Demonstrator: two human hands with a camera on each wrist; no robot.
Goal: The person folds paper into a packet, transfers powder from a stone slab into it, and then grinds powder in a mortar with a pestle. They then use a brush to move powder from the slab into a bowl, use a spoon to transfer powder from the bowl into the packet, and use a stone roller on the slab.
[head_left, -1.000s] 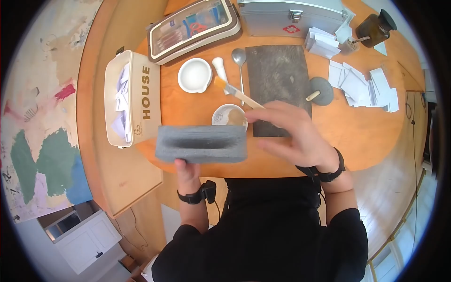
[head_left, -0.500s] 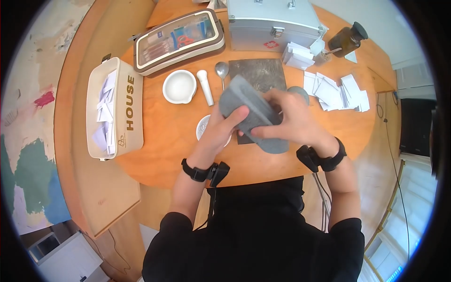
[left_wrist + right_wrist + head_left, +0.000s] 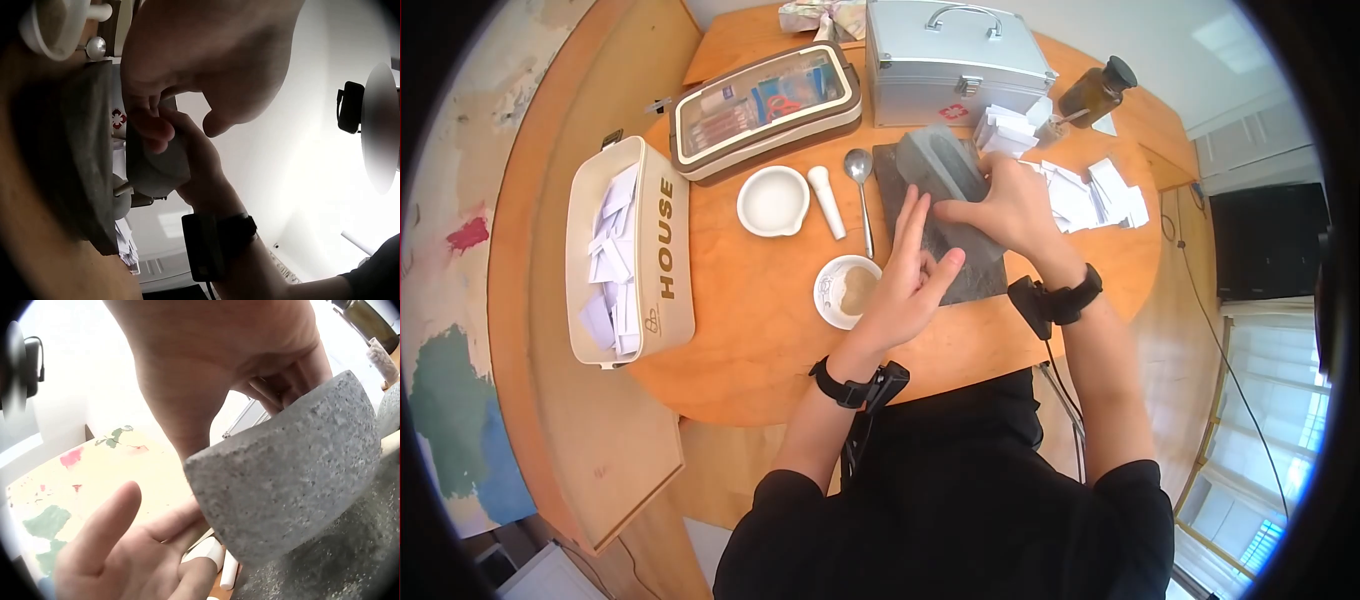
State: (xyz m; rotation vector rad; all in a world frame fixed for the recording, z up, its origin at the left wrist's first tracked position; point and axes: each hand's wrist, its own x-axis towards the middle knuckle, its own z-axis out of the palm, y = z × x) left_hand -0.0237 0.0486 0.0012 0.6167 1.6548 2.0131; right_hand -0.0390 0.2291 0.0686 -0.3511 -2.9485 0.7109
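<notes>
A long grey stone trough (image 3: 932, 160) is tilted over the dark slab (image 3: 983, 285), hollow side up in the head view. My right hand (image 3: 1022, 205) grips it along its right side. My left hand (image 3: 905, 295) is beside its near left side, thumb apart and fingers extended, fingertips right at the stone. The right wrist view has the rough end of the trough (image 3: 287, 469) close over the slab (image 3: 337, 562), where fine crumbs lie. Left of the slab are a spoon (image 3: 859, 165) and a white dish (image 3: 827, 278) with beige powder.
A white mortar (image 3: 773, 198) and pestle (image 3: 826, 203) are on the left of the table. Behind are a storage box (image 3: 765, 105) and a silver case (image 3: 920, 70). Paper pieces (image 3: 1090, 200) and a dark jar (image 3: 1097, 92) lie right; a paper-filled bin (image 3: 670, 320) stands left.
The trough went from my left hand into both, then over the slab, turning lengthwise. The brush my right hand held is out of sight. My left hand has released the trough.
</notes>
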